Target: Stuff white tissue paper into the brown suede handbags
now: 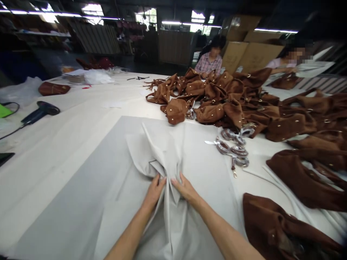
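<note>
Background cartons (260, 54) show blurred markings; left hand (154, 190) and right hand (187, 188) bunch sheeting (169, 153)

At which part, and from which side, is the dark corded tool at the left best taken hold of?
Probably by the slim handle of the tool, with the left hand coming from the near left: the handle points that way, while the wider head lies farther right. Grip clear of the cord at the handle's end.

Heaped brown bags (230, 92), dark handheld scanner (40, 112), cardboard boxes (256, 56)
</note>
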`<move>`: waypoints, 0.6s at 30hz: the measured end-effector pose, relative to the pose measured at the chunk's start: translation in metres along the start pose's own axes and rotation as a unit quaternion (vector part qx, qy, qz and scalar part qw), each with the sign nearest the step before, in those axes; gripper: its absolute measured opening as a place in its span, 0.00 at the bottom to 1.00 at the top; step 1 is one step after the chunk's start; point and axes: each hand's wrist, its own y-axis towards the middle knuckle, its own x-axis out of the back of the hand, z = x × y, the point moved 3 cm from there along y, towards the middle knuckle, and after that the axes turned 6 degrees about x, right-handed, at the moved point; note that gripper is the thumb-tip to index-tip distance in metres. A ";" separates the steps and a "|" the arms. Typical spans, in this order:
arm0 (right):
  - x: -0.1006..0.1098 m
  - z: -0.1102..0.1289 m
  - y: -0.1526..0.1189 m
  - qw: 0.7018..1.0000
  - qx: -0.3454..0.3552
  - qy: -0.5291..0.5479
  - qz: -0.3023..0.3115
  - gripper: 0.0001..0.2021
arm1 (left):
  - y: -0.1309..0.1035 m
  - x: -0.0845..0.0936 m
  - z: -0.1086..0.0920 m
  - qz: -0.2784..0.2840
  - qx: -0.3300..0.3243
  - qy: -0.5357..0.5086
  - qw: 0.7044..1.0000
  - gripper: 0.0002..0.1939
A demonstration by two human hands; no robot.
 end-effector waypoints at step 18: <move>0.164 0.143 -0.179 0.988 -0.032 -0.142 -0.058 0.10 | -0.075 -0.122 -0.205 0.271 -0.051 -0.336 0.901 0.28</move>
